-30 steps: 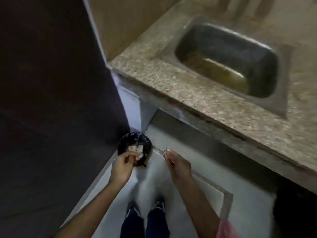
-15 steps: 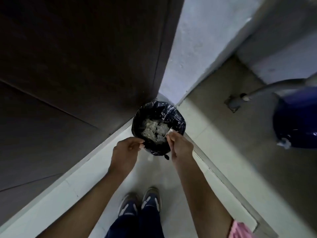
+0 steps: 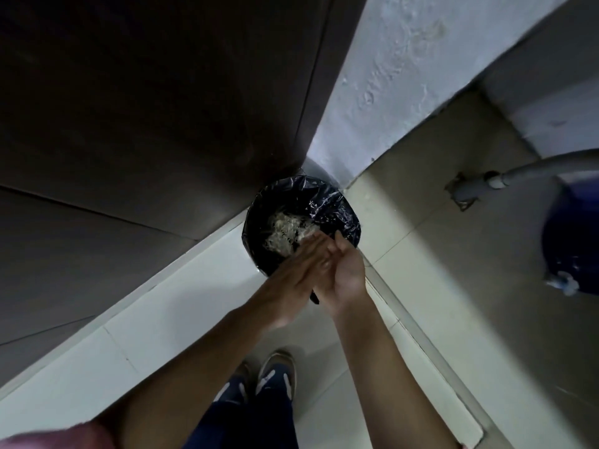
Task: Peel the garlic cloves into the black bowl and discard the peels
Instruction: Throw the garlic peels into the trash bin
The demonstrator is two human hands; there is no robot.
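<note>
A small bin lined with a black plastic bag (image 3: pixel 337 205) stands on the floor in the corner. A heap of pale garlic peels (image 3: pixel 285 230) lies inside it. My left hand (image 3: pixel 291 273) and my right hand (image 3: pixel 343 270) are held flat against each other, palm to palm, just above the bin's near rim. Fingers of both hands are stretched out and nothing shows between them. The black bowl and the garlic cloves are out of view.
A dark wooden door (image 3: pixel 146 108) fills the left side and a white wall (image 3: pixel 395 76) meets it behind the bin. A dark blue container (image 3: pixel 573 234) and a grey pipe (image 3: pixel 505 176) sit at the right. My shoes (image 3: pixel 269 377) stand on pale floor tiles.
The view swung from the counter and sink down to the bin. Both hands were pinching peels over the bin; now they are flat and pressed together, with more peels lying inside.
</note>
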